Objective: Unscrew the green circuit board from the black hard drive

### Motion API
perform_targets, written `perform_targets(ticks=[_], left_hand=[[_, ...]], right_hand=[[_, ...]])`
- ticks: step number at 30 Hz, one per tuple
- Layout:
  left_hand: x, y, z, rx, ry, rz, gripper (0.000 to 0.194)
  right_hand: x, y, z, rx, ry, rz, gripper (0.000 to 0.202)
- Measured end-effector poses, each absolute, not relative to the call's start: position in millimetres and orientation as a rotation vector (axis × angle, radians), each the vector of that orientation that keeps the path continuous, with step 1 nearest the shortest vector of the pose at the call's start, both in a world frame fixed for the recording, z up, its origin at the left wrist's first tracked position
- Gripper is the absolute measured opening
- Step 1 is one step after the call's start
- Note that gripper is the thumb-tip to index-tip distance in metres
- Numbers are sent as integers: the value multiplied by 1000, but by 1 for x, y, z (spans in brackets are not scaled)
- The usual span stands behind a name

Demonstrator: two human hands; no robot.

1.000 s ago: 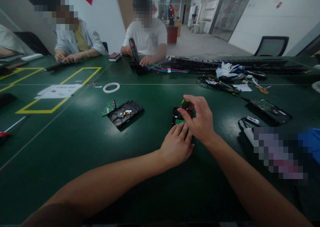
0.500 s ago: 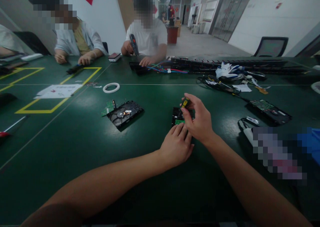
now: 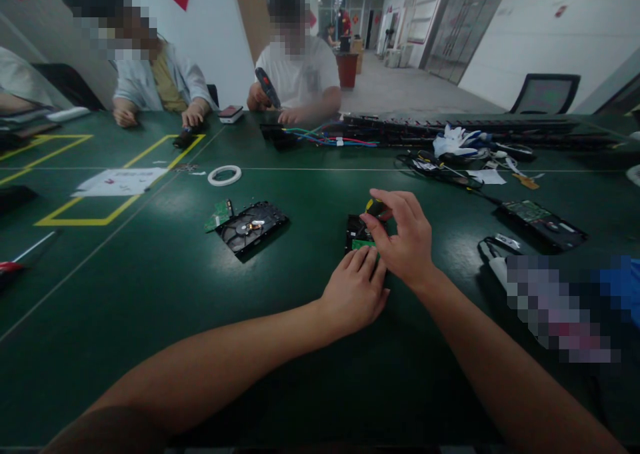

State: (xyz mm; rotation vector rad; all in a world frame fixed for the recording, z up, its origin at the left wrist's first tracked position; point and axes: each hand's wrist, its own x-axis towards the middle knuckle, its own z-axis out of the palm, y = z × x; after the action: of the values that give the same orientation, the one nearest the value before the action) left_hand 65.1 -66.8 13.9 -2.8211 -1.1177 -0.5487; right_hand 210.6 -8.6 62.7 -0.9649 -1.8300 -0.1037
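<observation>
Green worktop (image 3: 150, 307) carried a rigid, weighty-looking hard drive (image 3: 356, 231); left hand (image 3: 354, 293) pressed its near edge, right hand (image 3: 406, 241) pinched a screwdriver (image 3: 374, 207) upright.

Most of the small drive (image 3: 356, 231) is covered by the two hands — only its dark far corner and a strip of green board are seen. The tip of the screwdriver (image 3: 374, 207) is hidden under the fingers (image 3: 395, 204) of the right hand (image 3: 406, 241), so its contact point cannot be told. The fingertips of the left hand (image 3: 354, 291) are tucked beneath the right hand. At the right edge, an object on the tabletop (image 3: 150, 294) is pixelated and cannot be identified. The red-handled tool (image 3: 7, 267) is cut off by the left edge. The print on the white sheet (image 3: 117, 182) is too small to be read.
</observation>
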Motion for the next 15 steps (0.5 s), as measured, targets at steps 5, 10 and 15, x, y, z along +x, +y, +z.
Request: perform_targets(ticks=[5, 10, 15], left_hand=[[65, -67, 16, -2823, -1131, -526, 50], [66, -66, 13, -2825, -1124, -541, 49], [66, -66, 12, -2826, -1122, -548, 51]], right_hand=[[215, -4, 55, -959, -1846, -16, 50], [216, -1, 52, -958, -1874, 21, 49], [215, -3, 55, -976, -1858, -12, 49]])
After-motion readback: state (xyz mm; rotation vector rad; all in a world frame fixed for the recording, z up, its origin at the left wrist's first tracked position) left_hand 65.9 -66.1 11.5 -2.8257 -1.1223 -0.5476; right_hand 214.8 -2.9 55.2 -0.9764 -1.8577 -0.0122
